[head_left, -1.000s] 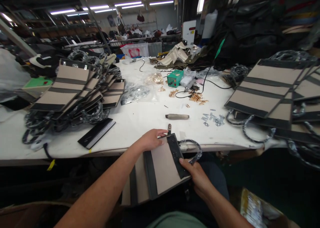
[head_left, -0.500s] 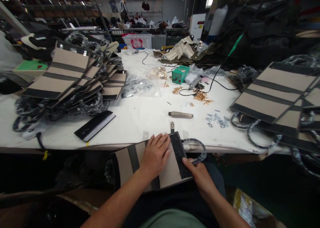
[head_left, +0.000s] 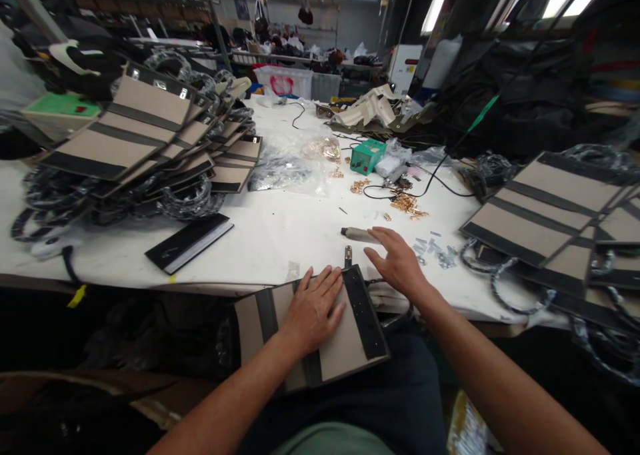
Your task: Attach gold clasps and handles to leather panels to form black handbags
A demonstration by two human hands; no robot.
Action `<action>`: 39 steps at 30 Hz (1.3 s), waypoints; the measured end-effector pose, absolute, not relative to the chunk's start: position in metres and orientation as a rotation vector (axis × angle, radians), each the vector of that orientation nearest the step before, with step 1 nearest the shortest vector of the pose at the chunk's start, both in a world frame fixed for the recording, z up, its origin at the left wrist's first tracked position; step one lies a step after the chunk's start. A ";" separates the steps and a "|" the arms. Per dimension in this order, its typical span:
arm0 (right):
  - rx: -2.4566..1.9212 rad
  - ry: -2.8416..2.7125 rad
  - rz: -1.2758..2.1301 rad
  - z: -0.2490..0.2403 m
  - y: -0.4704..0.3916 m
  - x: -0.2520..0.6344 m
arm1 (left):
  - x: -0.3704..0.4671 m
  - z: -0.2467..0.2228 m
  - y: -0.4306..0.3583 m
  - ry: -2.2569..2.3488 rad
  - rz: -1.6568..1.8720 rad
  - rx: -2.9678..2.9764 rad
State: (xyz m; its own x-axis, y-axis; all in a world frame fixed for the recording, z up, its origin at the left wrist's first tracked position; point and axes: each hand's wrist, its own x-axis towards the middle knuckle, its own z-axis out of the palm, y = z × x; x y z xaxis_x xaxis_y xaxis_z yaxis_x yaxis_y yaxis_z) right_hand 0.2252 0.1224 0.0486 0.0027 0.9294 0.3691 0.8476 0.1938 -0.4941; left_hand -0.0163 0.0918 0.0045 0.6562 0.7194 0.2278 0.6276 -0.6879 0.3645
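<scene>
A beige bag panel [head_left: 345, 358] with dark bands and a black edge strip [head_left: 364, 312] lies at a slant over my lap and the table's front edge. Small holes run along the strip. My left hand [head_left: 315, 308] rests flat on the beige part with its fingers stretched out. Past the panel's upper edge, a small metal clasp on a dark tab [head_left: 349, 256] sticks out onto the table. My right hand [head_left: 395, 258] is over the table, fingers apart, at the right end of a tan tool handle [head_left: 357, 234] with a dark tip. Fingers hide part of that handle.
Flat metal plates [head_left: 440, 252] lie right of my right hand. Gold-coloured fittings [head_left: 407, 204] and a green box with a cord [head_left: 367, 156] are farther back. Stacked bag panels stand left [head_left: 125, 128] and right [head_left: 540, 208]. A black booklet [head_left: 187, 243] lies front left.
My right hand has let go of the panel's black strip and moved up and forward to the tool handle. My left hand stays on the panel. The view has shifted slightly.
</scene>
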 end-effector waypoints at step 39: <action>-1.783 -2.287 0.479 0.033 0.065 0.211 | -0.001 -0.002 0.085 1.125 0.523 2.584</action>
State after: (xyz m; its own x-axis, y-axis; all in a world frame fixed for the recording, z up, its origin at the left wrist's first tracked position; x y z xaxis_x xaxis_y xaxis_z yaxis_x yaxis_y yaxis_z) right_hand 0.2106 0.0650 0.0327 -0.2509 0.9672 -0.0389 0.9016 0.2189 -0.3731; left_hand -0.0014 0.0852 -0.0022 0.6322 0.7440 0.2165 0.6448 -0.6601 0.3854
